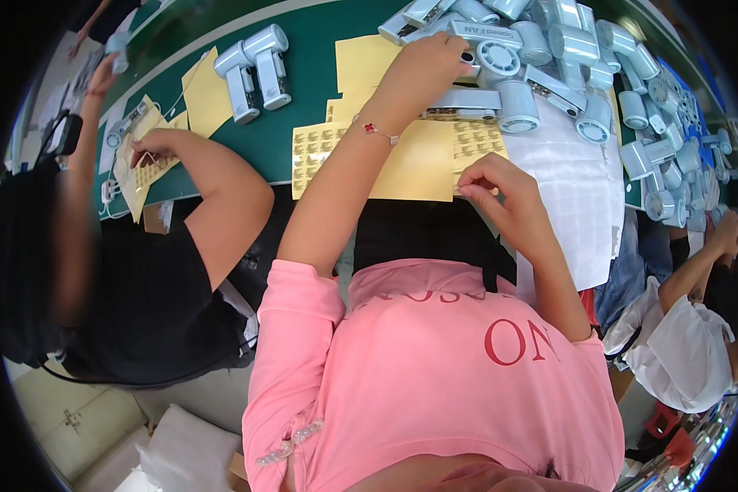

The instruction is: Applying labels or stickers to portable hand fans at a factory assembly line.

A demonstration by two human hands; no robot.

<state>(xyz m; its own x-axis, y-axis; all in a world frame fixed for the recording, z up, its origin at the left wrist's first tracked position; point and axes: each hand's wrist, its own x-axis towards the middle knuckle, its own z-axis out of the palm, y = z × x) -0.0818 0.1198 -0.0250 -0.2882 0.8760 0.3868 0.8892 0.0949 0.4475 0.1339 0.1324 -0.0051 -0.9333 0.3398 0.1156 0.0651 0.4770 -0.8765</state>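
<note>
My left hand (436, 64) reaches far across the table, its fingers curled at the handle of a light-blue handheld fan (498, 59) with a round grille. The fingertips are partly hidden there. Closer to me, my right hand (507, 190) is bent, thumb and forefinger close together at the near edge of a yellow label sheet (418, 160). Anything small between those fingers is too hard to make out. Below the left hand, another fan (467, 102) lies on its side across the sheets, its inner parts showing along the handle.
Many fans are heaped at the far right, beside white sheeting (562, 176). Two fans (254, 70) lie on the green table (312, 61) at left. A co-worker's hand (157, 146) holds a yellow sheet to my left; another person's arm (705, 254) is at right.
</note>
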